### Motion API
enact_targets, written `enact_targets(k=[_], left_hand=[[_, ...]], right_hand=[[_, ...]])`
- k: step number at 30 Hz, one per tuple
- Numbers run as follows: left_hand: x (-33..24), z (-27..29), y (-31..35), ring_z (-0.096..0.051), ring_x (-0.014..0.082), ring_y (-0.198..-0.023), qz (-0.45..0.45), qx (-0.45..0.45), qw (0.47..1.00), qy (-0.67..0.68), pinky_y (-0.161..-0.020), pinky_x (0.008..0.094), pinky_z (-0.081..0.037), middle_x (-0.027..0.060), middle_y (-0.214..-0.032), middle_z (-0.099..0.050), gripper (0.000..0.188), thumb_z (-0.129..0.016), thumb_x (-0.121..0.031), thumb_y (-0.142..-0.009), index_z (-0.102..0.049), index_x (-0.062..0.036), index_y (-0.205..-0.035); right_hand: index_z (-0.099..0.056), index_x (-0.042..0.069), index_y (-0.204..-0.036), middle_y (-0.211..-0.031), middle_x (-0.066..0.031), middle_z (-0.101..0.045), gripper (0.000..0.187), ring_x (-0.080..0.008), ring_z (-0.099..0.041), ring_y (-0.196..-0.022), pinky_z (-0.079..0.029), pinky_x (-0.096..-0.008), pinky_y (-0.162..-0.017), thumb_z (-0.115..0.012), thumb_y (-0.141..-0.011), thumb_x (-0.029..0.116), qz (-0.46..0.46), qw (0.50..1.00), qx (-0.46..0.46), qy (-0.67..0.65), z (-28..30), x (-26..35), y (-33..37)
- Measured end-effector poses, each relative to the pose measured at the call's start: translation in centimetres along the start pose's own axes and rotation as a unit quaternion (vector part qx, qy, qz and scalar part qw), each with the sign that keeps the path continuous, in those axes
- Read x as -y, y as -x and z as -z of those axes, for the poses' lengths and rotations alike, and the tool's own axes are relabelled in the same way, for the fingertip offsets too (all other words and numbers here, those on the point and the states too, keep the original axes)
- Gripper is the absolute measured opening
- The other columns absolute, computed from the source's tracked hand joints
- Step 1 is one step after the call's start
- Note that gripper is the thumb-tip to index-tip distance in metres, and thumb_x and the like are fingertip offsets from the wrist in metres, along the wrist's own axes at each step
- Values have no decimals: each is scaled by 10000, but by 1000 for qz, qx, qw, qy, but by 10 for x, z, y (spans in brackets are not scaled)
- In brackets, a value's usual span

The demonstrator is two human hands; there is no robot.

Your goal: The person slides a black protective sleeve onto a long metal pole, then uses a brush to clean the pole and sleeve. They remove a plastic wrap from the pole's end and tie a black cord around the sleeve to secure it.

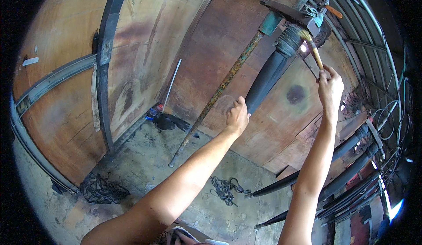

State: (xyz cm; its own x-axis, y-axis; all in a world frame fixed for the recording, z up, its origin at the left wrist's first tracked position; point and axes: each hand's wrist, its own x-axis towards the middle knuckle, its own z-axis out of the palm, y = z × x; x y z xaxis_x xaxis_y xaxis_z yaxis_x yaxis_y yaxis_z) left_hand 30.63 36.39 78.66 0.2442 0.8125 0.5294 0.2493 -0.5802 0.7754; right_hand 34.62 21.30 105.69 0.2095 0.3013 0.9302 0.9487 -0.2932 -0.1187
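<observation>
A long black rubber-like tube (268,78) hangs from a metal fixture (288,14) at the top, its upper end wrapped tightly in bands (290,40). My left hand (238,116) is closed around the tube's lower part, which the hand partly hides. Raised at the right, my right hand (330,89) grips a paintbrush (314,54) by its wooden handle. The pale bristles reach up to the banded end, just below the fixture; whether they press on it I cannot tell. A rusty, flaking pole (224,89) slants down beside the tube.
Wooden panels (145,38) and a dark metal post (105,69) stand at the left. Tangled black strips (103,188) and another tangle (226,190) lie on the concrete floor (176,188). More black tubes (347,174) slant in at the right, beside a fan (351,104). An orange-handled tool (333,11) juts out above.
</observation>
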Motion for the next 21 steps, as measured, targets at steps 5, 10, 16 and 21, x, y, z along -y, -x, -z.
enact_targets(k=[5, 10, 16, 21], left_hand=[[12, -12, -15, -729, 380, -849, -34, -49, 994, -88, -708, 434, -629, 227, -1015, -637, 482, -786, -176, -863, -398, -33, -1110], [14, -33, -24, -740, 322, -709, -20, -75, 975, -206, -571, 454, -626, 200, -932, -650, 310, -684, -209, -920, -443, -65, -1053], [3, -37, -30, -730, 412, -902, 30, 14, 969, -244, -737, 425, -639, 365, -1274, -540, 940, -795, -378, -852, -213, 56, -1449], [-10, -43, -32, -702, 443, -1022, 47, 88, 976, -192, -850, 459, -614, 441, -1405, -430, 1157, -771, -387, -875, 52, 46, -1564]], right_hand=[[-738, 48, -1118, -800, -246, -700, 255, -364, -711, -720, -543, -442, -724, -618, -931, 174, 65, 997, -28, 11, -5, -24, -4], [-738, 49, -1109, -866, -264, -710, 253, -408, -716, -802, -555, -470, -787, -594, -932, 158, 57, 994, -22, 95, -26, -54, -22], [-712, 55, -1144, -924, -269, -713, 273, -428, -713, -859, -564, -477, -799, -568, -923, 124, 30, 995, -61, 76, -21, -52, 13], [-700, 60, -1124, -911, -273, -711, 274, -432, -713, -877, -570, -507, -783, -526, -913, 79, 95, 985, -106, 98, -9, 25, 24]])
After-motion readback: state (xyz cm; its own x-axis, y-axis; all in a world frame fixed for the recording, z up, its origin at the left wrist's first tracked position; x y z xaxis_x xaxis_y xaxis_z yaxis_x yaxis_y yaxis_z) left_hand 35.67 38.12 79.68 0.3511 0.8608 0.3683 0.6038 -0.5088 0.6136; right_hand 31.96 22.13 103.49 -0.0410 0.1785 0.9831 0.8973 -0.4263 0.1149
